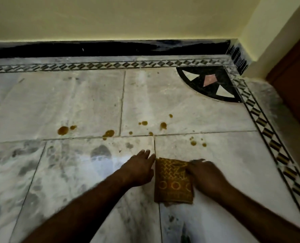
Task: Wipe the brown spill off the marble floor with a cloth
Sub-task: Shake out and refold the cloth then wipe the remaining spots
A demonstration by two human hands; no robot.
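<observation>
A folded brown patterned cloth lies flat on the marble floor between my two hands. My right hand rests on the cloth's right edge, with fingers curled onto the fabric. My left hand is just left of the cloth, fingers spread and pointing forward, holding nothing. Brown spill drops dot the floor beyond my hands: a large blot at the left, another near the tile joint, and several smaller spots to the right.
A dark skirting runs along the yellow wall at the back. A black inlaid corner motif and a patterned border strip mark the floor's right side. A brown door stands at the far right.
</observation>
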